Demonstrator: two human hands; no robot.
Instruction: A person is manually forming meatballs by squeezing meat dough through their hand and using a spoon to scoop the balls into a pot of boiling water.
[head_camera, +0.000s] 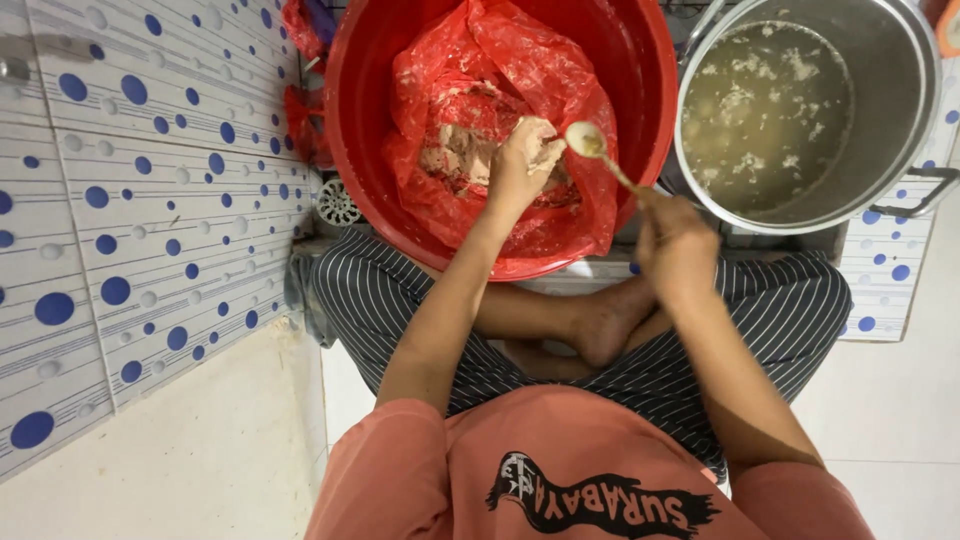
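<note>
Sitting: a person is seen from above, cross-legged on the floor (200, 450), in striped trousers and a salmon shirt.
Left hand: the left hand (522, 160) is sunk into the pale paste (455, 150), its fingers curled around a lump of it.
Right hand: the right hand (675, 240) is closed around the handle of a spoon (600, 152), whose bowl is raised just beside the left hand's fingers.
Paste: the paste is held in a crumpled red plastic bag (520, 70), which is laid inside the red basin (360, 120).
Basin: the red basin is set on the floor right in front of the crossed legs, touching the knees.
Pot: a large metal pot (900, 100) is placed just right of the basin; cloudy liquid with pale floating bits (765, 110) is seen in it.
Floor: white tiles with blue dots are laid at the left, and a small round drain cover (337, 205) is seen beside the basin.
</note>
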